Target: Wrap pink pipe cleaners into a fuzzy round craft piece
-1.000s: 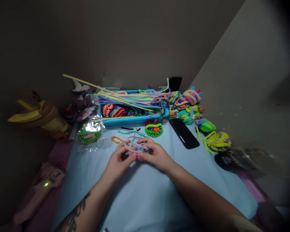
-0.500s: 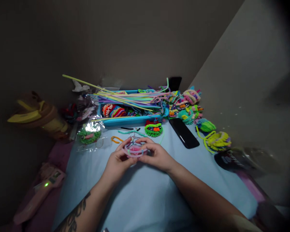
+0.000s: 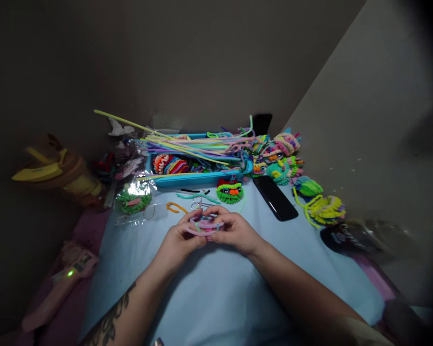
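Between my two hands is a small pink-and-lilac pipe cleaner piece (image 3: 204, 225), bent into curved loops with pale green bits on it. My left hand (image 3: 178, 240) pinches its left side, thumb below and fingers behind. On the other side, my right hand (image 3: 236, 234) grips it with thumb and fingers. The fingers hide part of the piece. Just beyond the fingertips lie scissors (image 3: 197, 203), an orange pipe cleaner loop (image 3: 176, 208) and a teal strand (image 3: 193, 196). A green fuzzy figure (image 3: 230, 192) with an orange beak sits behind my right hand.
A blue basket (image 3: 198, 180) at the back holds fuzzy pieces, with long pipe cleaners (image 3: 202, 144) across it. A black phone (image 3: 275, 198) lies to the right, near several colourful figures (image 3: 279, 168). At left are a plastic-bagged green figure (image 3: 134, 201) and a pink glue gun (image 3: 63, 283).
The pipe cleaner piece has shifted slightly right and tilted, so its loops look flatter. Both hands keep hold of it and have moved only a little.
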### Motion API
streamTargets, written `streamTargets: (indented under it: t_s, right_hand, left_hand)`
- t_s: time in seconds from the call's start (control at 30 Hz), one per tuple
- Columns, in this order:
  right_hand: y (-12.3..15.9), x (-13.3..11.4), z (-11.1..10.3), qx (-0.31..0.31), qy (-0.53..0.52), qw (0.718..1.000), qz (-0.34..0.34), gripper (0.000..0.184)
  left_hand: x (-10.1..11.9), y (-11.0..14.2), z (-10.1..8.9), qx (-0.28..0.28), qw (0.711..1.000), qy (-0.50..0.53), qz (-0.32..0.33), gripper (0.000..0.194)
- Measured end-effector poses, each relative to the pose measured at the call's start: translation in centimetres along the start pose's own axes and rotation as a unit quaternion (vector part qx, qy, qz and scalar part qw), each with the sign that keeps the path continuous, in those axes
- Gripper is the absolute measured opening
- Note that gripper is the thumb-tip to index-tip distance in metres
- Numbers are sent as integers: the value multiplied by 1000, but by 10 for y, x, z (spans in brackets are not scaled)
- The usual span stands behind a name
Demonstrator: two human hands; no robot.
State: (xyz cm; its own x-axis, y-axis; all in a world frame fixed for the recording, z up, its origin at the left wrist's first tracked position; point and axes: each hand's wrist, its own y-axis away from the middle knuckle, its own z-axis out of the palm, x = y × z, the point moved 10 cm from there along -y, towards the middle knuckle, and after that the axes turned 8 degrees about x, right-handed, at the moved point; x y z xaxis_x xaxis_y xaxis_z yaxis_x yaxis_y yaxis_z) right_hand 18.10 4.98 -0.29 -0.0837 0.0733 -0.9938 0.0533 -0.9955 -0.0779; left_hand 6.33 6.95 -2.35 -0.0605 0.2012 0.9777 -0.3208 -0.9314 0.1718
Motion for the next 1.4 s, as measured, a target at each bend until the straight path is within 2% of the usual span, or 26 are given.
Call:
streamTargets:
  t_s: [0.27,0.4,0.57,0.73,0.83,0.93,1.1,1.2,1.4]
  right_hand:
    - [-2,6,-9,36,24,999,16,30]
    - [-3,2,-9,44,62,997,12,32]
    - [-3,2,-12,55,67,996,17,34]
    - [-4,5,-14,70,34,996,37,35]
    - [-4,6,-16,80,23,995,47,37]
    - [-3,7,-15,78,18,995,52,38]
    - [-3,9,-13,68,15,995,65,36]
    - [-2,13,-10,62,-12,995,78,35]
    - [-1,16,-7,43,-46,995,75,28]
  left_hand:
    - [-1,0,-4,20,999,30,-36,25]
    - [2,0,-4,24,998,38,-31,33]
    - [2,-3,-19,88,994,56,-14,31]
    - [5,-6,-26,101,994,-7,33,31]
    - [16,-5,-26,98,987,-90,85,21]
    - [30,0,-27,120,967,-172,143,12]
    - [51,11,-24,155,930,-250,222,12]
    - [51,12,-19,138,925,-274,223,14]
    - [37,3,-20,107,948,-247,172,17]
